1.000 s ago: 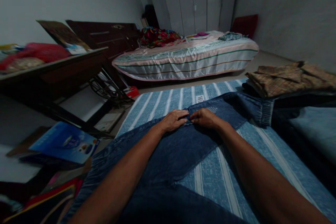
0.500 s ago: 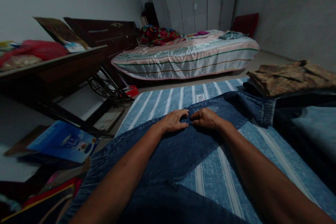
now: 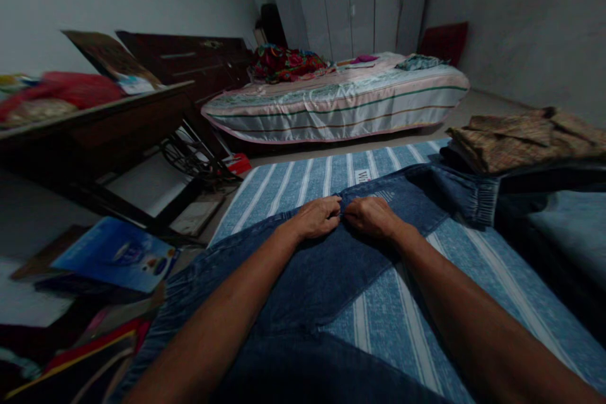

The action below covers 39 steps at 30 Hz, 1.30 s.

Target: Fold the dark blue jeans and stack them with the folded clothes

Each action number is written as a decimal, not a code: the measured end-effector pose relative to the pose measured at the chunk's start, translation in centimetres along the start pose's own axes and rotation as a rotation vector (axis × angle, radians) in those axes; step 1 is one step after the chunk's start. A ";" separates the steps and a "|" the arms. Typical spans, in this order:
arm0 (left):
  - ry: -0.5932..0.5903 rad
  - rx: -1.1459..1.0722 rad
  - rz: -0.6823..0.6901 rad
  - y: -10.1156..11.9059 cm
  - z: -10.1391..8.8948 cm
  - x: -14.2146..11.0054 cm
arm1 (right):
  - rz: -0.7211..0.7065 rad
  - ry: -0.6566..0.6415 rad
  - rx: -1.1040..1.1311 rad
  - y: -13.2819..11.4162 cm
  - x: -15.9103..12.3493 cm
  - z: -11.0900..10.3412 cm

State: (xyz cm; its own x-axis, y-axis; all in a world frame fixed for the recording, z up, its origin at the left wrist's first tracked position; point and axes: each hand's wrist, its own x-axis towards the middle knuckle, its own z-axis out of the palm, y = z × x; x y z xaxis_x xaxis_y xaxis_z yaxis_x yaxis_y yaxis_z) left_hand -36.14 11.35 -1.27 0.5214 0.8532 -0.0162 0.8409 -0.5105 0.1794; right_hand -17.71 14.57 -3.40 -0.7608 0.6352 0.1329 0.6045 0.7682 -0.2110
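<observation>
Dark blue jeans [image 3: 312, 278] lie spread across a blue bed cover with white stripes [image 3: 279, 189]. Their gathered waistband [image 3: 177, 303] is at the lower left, and one elastic cuff [image 3: 485, 202] reaches to the right. My left hand [image 3: 318, 216] is closed on the denim along the far leg's upper edge. Close beside it, my right hand [image 3: 369, 214] pinches the same stretch of cloth, its fingers curled down. The fingertips of both hands nearly meet, and the bit of cloth between them is mostly hidden.
Folded clothes, with a brown checked garment [image 3: 530, 136] on top, are stacked at the right. Beyond stands another bed [image 3: 331, 107] with a satin cover. At left are a wooden table [image 3: 95, 107] and a blue box [image 3: 116, 255].
My left fingers have closed in from a looser, more open curl onto the denim. The right hand stays in nearly the same place, and the jeans lie as before.
</observation>
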 end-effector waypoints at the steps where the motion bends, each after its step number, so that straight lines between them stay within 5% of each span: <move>1: 0.003 0.020 0.000 0.1 0.1 0.0 | -0.004 -0.006 0.002 0.0 0.0 -0.1; 8: 0.008 0.089 -0.016 0.1 0.5 0.2 | -0.069 -0.008 0.078 0.9 0.2 0.0; 23: -0.008 0.130 -0.041 0.5 0.0 0.5 | 0.058 0.026 0.005 -0.5 0.1 0.2; 39: -0.195 -0.047 -0.062 -0.3 -2.1 0.7 | 0.042 0.042 0.021 -0.4 -0.2 0.2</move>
State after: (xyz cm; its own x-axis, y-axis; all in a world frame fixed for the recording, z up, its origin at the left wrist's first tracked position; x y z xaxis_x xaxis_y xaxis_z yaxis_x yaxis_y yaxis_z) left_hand -36.38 12.35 0.75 0.4912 0.8434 -0.2174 0.8667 -0.4486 0.2180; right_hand -17.87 14.17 -3.56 -0.7236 0.6704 0.1642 0.6305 0.7388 -0.2380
